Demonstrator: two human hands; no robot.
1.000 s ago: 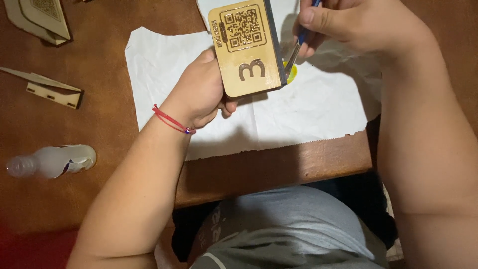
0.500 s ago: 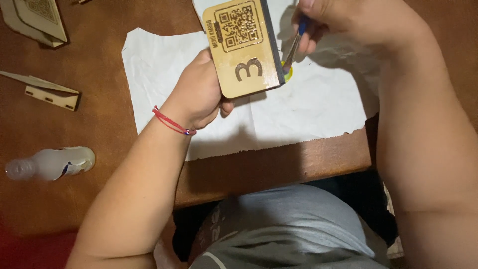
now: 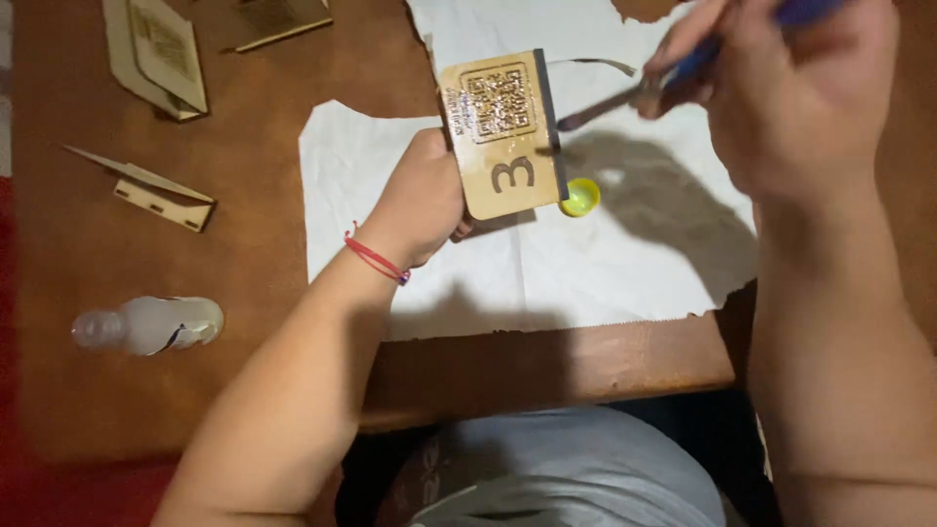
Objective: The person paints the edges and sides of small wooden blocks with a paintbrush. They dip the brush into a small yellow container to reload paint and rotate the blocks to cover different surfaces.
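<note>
My left hand [image 3: 422,200] grips a flat wooden panel [image 3: 500,132] by its left edge and holds it upright over a sheet of white paper [image 3: 547,263]. The panel bears an engraved square code and a large numeral. My right hand [image 3: 795,93] is closed on a blue-handled brush [image 3: 625,98] whose dark tip touches the panel's right edge. A small yellow cap [image 3: 580,196] sits on the paper just below that edge. A red string bracelet [image 3: 376,256] circles my left wrist.
On the brown table [image 3: 244,263], a clear plastic bottle [image 3: 151,324] lies on its side at the left. Cut wooden pieces lie at the far left [image 3: 161,190] and along the top edge [image 3: 161,54]. The table's front edge runs just above my lap.
The view has shifted, so everything sits lower and further right in frame. My right hand has lifted away to the right, and the brush tip now touches the panel's right edge.
</note>
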